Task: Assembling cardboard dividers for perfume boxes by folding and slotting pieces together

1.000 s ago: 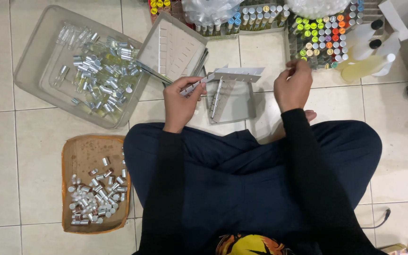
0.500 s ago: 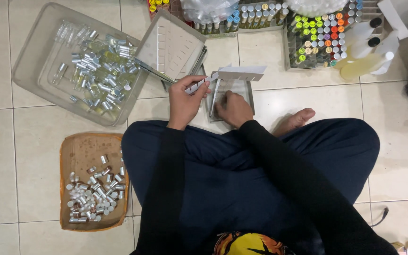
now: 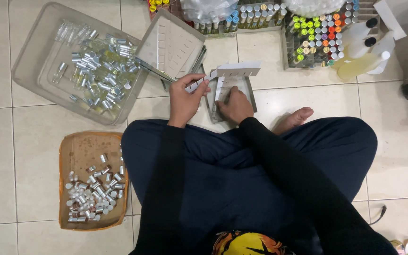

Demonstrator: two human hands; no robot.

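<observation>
1. Pale floor tiles (image 3: 5,156) fill the frame, with a person sitting cross-legged at the centre in dark trousers and black sleeves; one bare foot (image 3: 294,119) shows right of centre.
2. Left hand (image 3: 184,100), just above the knees: fingers curled closed round one end of a white strip (image 3: 223,74) of stickers, pinched between thumb and forefinger; strip held up off the floor, slanting toward upper right.
3. Right hand (image 3: 234,105), just beside the left: palm down, fingers bent and pressed on a white sheet lying in a small clear tray (image 3: 251,92) at centre top; nothing gripped as far as can be seen, only touched; fingertips partly hidden under the knuckles.
4. Upper left: large clear plastic tub (image 3: 29,66) holding many small glass bottles with silver caps (image 3: 101,71); leaning at its right edge, an open flat box (image 3: 171,45) lined with white strips.
5. Lower left: brown cardboard tray (image 3: 83,151) with a heap of loose silver caps (image 3: 93,191).
6. Top edge: racks of little bottles with coloured tops (image 3: 315,40), plus squeeze bottles of yellowish liquid (image 3: 362,66) at upper right.
7. Judged as sticker work; best done by keeping the strip taut in the left pinch, holding the sheet flat with the right palm, and peeling slowly from a corner so nothing curls or tears; worth keeping the strip clear of the tub's edge.
</observation>
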